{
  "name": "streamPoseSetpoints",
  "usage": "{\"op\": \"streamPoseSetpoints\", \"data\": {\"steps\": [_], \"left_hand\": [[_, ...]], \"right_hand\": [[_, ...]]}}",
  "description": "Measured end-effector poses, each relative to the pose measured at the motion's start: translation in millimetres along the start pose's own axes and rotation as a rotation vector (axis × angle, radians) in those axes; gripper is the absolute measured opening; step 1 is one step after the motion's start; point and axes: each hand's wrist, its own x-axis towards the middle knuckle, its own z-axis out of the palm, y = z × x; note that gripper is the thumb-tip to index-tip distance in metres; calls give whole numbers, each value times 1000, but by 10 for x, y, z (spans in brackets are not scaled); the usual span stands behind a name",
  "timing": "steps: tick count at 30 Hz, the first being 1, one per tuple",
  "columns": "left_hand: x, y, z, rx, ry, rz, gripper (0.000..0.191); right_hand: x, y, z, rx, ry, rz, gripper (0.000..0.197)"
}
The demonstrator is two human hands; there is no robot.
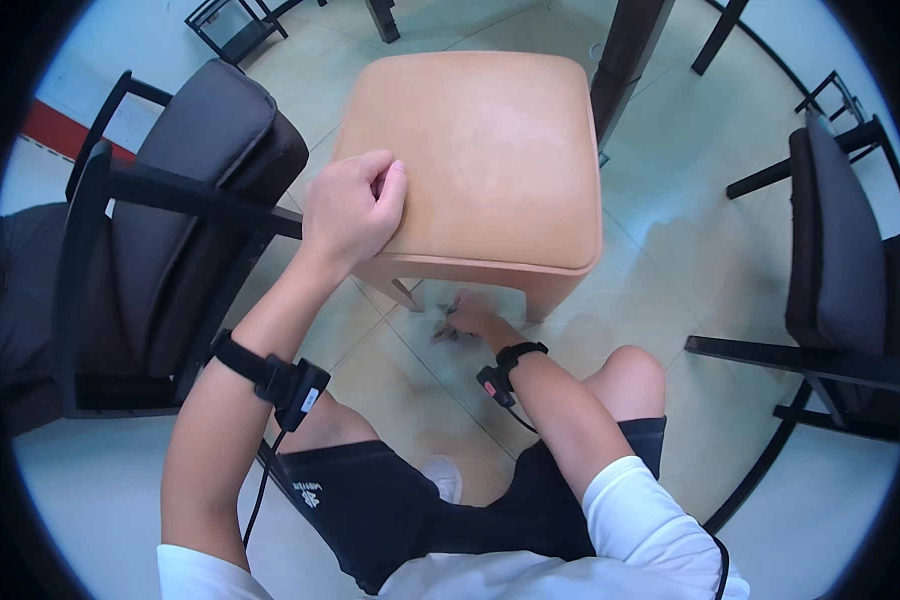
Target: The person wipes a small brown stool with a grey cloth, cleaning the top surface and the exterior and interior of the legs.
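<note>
A wooden stool [480, 157] with a padded tan seat stands before me, its near legs on the floor tiles. My left hand [356, 206] is curled into a fist and rests on the seat's near left edge. Nothing shows inside that fist. Low down, in front of the stool's near side and between its front legs, is my right hand [474, 315], with its fingers curled. A small greyish thing [445, 330], blurred and perhaps a cloth, is at the fingertips, close to the floor. Its exact kind cannot be made out.
A dark cushioned armchair [202, 187] stands close on the left, another dark chair [836, 240] on the right. A dark table leg [630, 60] rises behind the stool's far right corner. Pale tiles [645, 277] cover the floor. Cabled straps [292, 390] sit on both my forearms.
</note>
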Motion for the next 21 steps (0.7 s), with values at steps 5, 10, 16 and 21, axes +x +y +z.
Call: {"op": "streamPoseSetpoints", "data": {"steps": [5,10,16,21], "left_hand": [[26,21,-155,-5,0,-34,27],[-140,-133,-56,-57,59,-1,26],[-110,-181,-14,-50,117,37,26],[-22,-333,-87,33,216,149,28]], "right_hand": [[-709,-148,-387,-158,-151,-297,37],[-1309,-218,-866,-133,-407,-361,38],[-1458,317,-1379,-16,-313,-241,30],[-1170,689,-1760,343,220,120,29]]}}
